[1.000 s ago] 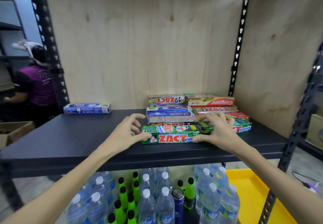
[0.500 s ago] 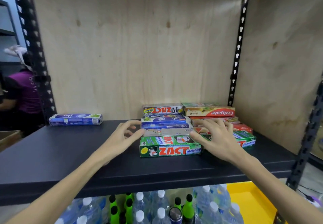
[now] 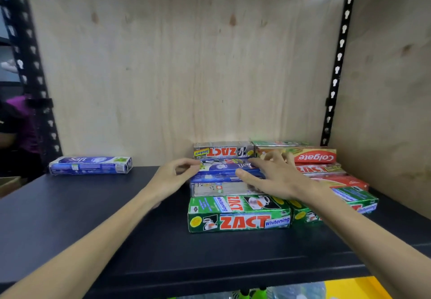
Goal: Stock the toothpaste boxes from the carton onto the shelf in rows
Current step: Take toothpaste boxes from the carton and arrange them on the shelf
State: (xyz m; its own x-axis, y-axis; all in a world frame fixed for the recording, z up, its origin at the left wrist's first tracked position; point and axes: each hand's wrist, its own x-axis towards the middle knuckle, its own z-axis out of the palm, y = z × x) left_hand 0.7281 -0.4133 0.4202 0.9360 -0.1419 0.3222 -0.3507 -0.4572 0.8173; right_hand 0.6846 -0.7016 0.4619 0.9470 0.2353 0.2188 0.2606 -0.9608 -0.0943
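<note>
Toothpaste boxes lie in two rows on the right half of the black shelf. A green ZACT whitening box is frontmost in the left row. Behind it lie a pale box, a blue Safi box and a silver ZACT box. The right row holds a Colgate box, red boxes and another green box. My left hand touches the blue box's left end with loosely bent fingers. My right hand lies spread over its right end, thumb on its front. No carton is in view.
A lone blue Safi box lies at the shelf's back left. Plywood panels close the back and right side, with black slotted posts at the corners. A person in purple is beyond the left post. Bottles and a yellow tray show below.
Both hands left the green ZACT box at the front and moved back onto the blue Safi box. The view has closed in on the shelf.
</note>
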